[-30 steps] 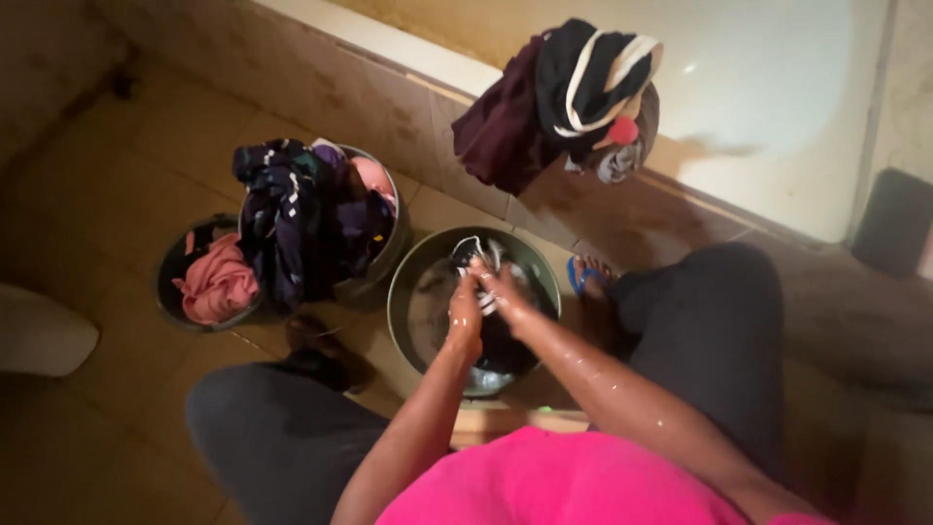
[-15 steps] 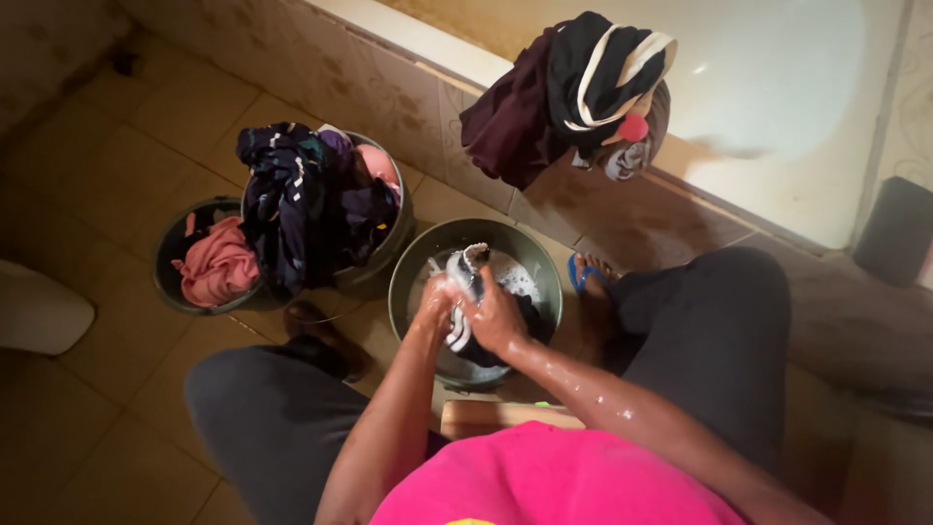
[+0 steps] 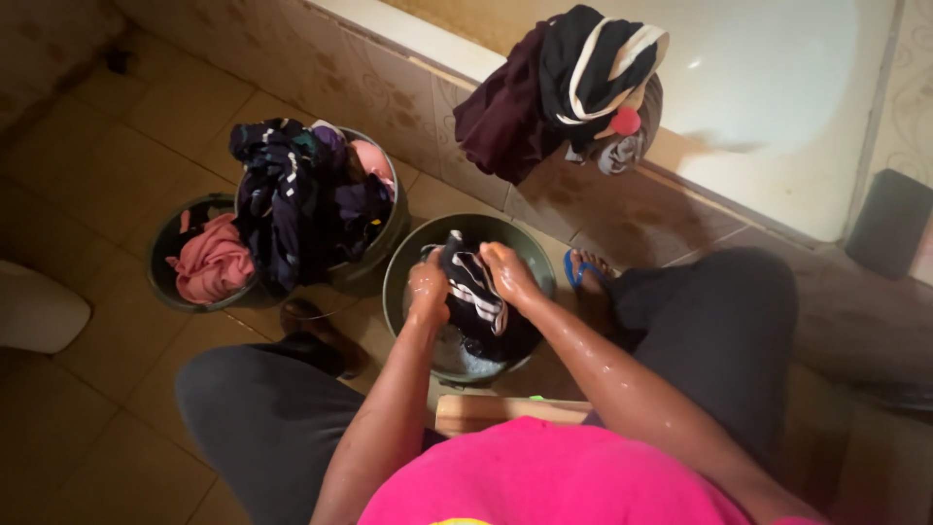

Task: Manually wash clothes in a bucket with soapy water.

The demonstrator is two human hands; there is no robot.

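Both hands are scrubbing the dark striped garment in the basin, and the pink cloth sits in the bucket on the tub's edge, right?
Not quite. The head view shows the pink cloth in the small bucket on the floor. Both the left hand and right hand do hold the striped garment over the basin.

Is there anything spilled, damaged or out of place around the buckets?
Nothing is spilled or broken. One oddity: the dark clothes heap overflows the middle grey bucket, hanging over the pink cloth bucket. Both wet hands grip a dark striped garment.

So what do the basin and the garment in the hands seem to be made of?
Basin: probably plastic, though metal is possible; smooth grey-green wall with a dull sheen. Garment: soft woven or knit cloth, dark with white stripes, wet and crumpled between the left hand and right hand.
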